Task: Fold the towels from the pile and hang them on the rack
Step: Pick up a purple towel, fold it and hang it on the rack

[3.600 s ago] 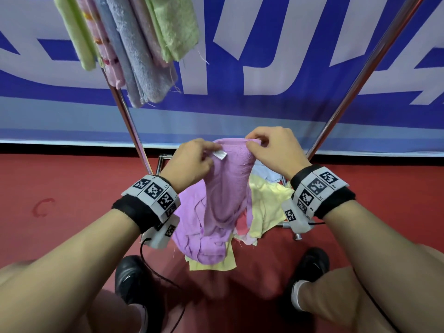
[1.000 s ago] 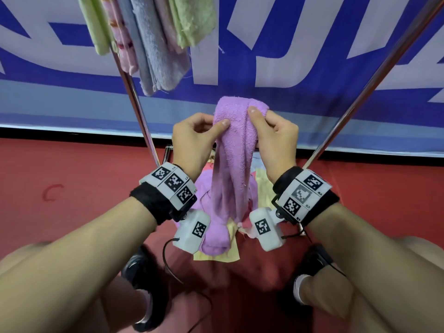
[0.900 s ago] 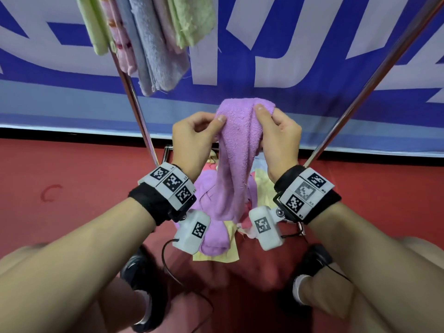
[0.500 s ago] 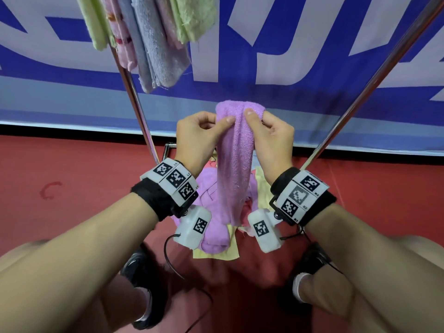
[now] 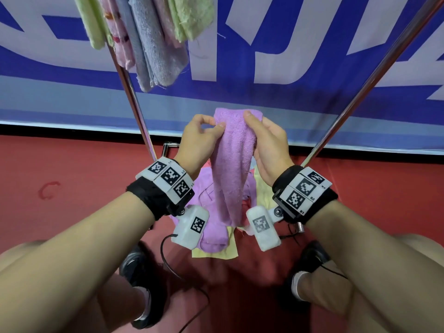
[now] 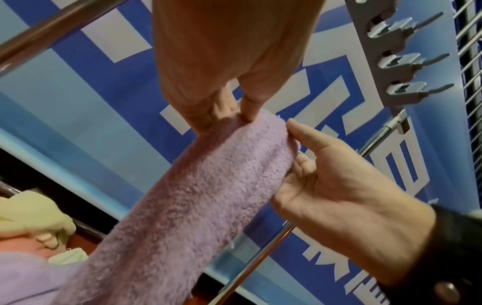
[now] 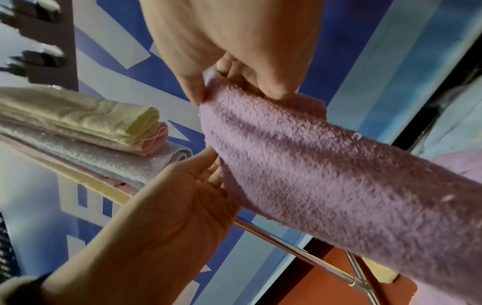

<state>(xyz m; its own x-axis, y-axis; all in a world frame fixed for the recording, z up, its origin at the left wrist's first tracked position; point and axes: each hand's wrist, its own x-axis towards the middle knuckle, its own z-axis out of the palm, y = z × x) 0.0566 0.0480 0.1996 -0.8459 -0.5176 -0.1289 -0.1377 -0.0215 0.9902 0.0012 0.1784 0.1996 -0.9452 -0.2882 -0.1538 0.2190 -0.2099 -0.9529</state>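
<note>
The purple towel (image 5: pixel 234 164) hangs lengthwise, fold uppermost, above the pile (image 5: pixel 211 195). Left hand (image 5: pixel 199 143) and right hand (image 5: pixel 269 145) pinch its top corners. It sits slightly lower than a second ago.

Left hand (image 5: pixel 198 138), right hand (image 5: pixel 268 143) raised, both pinching.

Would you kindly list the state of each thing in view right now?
purple towel: folded lengthwise, held up by its top, hanging down
left hand: pinches towel's top
right hand: grips towel's top
pile: crumpled, on the floor
hung towels: folded, draped on rack
</note>
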